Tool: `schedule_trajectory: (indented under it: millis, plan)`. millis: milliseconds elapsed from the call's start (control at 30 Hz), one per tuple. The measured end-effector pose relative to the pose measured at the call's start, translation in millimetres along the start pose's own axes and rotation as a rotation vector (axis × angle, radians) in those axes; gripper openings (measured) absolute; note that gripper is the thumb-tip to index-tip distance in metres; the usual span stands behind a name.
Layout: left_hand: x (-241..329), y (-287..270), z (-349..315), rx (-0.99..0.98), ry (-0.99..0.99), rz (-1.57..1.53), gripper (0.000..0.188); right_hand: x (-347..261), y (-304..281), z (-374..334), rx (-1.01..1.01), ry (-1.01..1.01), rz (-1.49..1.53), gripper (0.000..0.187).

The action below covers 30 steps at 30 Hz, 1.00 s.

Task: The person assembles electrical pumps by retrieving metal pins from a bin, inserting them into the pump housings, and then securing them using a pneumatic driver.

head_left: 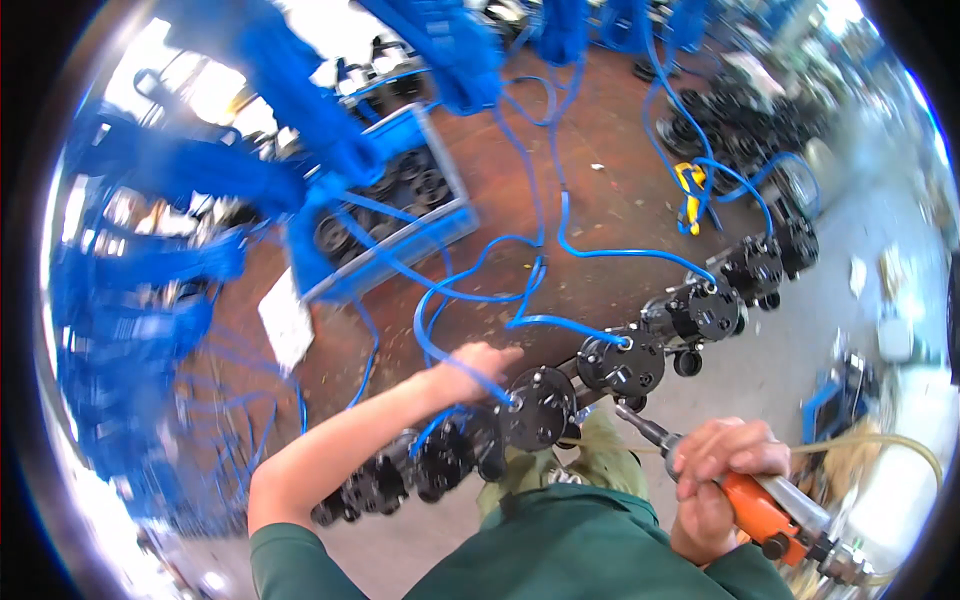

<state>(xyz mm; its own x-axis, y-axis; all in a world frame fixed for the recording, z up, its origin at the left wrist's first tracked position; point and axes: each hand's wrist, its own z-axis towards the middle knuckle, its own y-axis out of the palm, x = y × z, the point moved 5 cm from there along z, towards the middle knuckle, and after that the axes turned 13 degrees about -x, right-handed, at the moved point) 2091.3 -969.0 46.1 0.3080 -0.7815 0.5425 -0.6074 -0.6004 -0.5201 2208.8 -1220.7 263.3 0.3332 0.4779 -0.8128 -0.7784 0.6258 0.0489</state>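
My right hand (722, 465) is wrapped around an orange and silver air screwdriver (765, 515). Its long bit points up and left, its tip just below a round black canister-like unit (622, 362) with a blue hose on top. My left hand (475, 370) reaches over the row, just behind another round black unit (540, 408) that also carries a blue hose. One finger stretches out to the right; the other fingers are partly hidden and blurred. Whether that hand touches the unit I cannot tell. More such units (708, 310) stand in line along the table's near edge.
A blue crate (465, 222) with black round parts stands on the brown table (600, 180). Blue hoses (640, 252) loop across it. A yellow and blue tool (690, 200) lies near a heap of black parts (740, 125). Blue hanging shapes (270, 80) crowd the far left, blurred.
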Motion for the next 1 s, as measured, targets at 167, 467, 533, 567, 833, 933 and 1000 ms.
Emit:
schedule_trajectory:
  millis: [167, 467, 533, 567, 833, 933, 1000]
  plan:
    - [11, 10, 69, -0.170, 0.564, -0.022, 0.037, 9, -12, -24, 0.179, 0.150, -0.149, 0.029]
    - [29, -6, 68, -0.285, 0.651, 0.033, 0.025, 37, 20, -25, 0.233, 0.274, -0.013, 0.030]
    - [30, -7, 67, -0.276, 0.713, 0.021, 0.027, 45, 30, -15, 0.203, 0.299, 0.025, 0.030]
    - [32, -9, 62, -0.267, 0.743, 0.014, 0.028, 51, 36, -11, 0.184, 0.304, 0.006, 0.028]
    - [-7, 27, 76, -0.099, 0.726, 0.096, 0.016, 117, 84, 3, -0.008, 0.444, -0.011, 0.018]
    - [-8, 26, 72, -0.056, 0.763, 0.079, 0.012, 140, 92, -4, -0.032, 0.469, -0.030, 0.015]
    - [-8, 25, 68, -0.001, 0.780, 0.086, 0.008, 142, 98, -2, -0.032, 0.525, -0.037, 0.015]
